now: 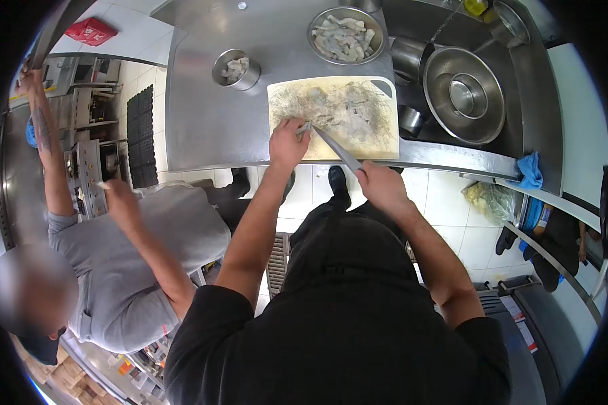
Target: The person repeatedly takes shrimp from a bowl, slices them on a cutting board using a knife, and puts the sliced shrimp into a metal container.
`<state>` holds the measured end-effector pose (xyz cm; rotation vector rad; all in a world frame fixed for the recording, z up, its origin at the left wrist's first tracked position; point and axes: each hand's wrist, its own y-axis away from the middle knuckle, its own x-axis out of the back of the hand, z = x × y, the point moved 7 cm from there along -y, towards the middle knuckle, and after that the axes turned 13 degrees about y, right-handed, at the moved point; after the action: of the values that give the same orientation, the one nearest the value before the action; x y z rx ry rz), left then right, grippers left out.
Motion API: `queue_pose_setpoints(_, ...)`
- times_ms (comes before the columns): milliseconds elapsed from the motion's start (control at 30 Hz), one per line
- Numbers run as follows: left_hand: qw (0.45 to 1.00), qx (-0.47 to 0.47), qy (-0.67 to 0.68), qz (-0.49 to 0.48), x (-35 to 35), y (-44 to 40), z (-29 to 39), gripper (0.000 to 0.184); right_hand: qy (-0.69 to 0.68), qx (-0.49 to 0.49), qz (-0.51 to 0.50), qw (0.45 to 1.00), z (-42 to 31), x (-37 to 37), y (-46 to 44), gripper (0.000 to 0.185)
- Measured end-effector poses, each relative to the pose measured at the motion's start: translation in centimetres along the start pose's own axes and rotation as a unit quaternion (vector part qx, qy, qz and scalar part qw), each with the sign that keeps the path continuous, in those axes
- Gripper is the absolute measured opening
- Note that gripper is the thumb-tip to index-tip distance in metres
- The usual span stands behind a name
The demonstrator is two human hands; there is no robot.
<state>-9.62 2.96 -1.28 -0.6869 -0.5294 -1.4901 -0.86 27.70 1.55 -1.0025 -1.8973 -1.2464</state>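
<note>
On the worn white cutting board (378, 145), my left hand (289, 143) pinches a small pale shrimp-like piece (305, 127) near the left edge. The handle of a kitchen knife (338, 148) is gripped in my right hand (384, 185), at the board's front edge. Its blade slants up and left, and the tip reaches the piece beside my left fingers. Behind the board stands a large metal bowl (311, 42) heaped with raw, grey-white shrimp-like pieces (344, 37). A smaller steel pot (247, 79) to the left holds similar cut pieces (236, 69).
At the right a sink area holds a wide metal bowl (446, 128) with a smaller bowl (467, 94) inside. A blue cloth (530, 171) hangs at the counter's right corner. A co-worker in a grey shirt (142, 236) stands close on my left, one arm stretched forward.
</note>
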Motion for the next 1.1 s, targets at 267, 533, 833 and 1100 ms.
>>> queue_pose_setpoints(267,0.993,0.101,0.054,-0.006,-1.2,0.8,-2.9,0.019,0.018,0.019,-0.002,1.000,-1.0,-0.3,-0.5,0.032)
queue_pose_setpoints(533,0.996,0.091,0.014,0.001,-1.2,0.8,-1.4,0.014,0.036,0.021,-0.001,0.999,-0.5,-0.5,-1.5,0.033)
queue_pose_setpoints(833,0.996,0.086,0.026,0.005,-1.2,1.1,-1.2,0.015,0.032,-0.052,0.017,0.998,1.9,0.3,-1.0,0.034)
queue_pose_setpoints(1100,0.997,0.071,0.037,0.022,-1.5,1.1,-1.4,0.016,0.039,0.039,0.059,0.997,-0.3,-0.7,-0.9,0.033)
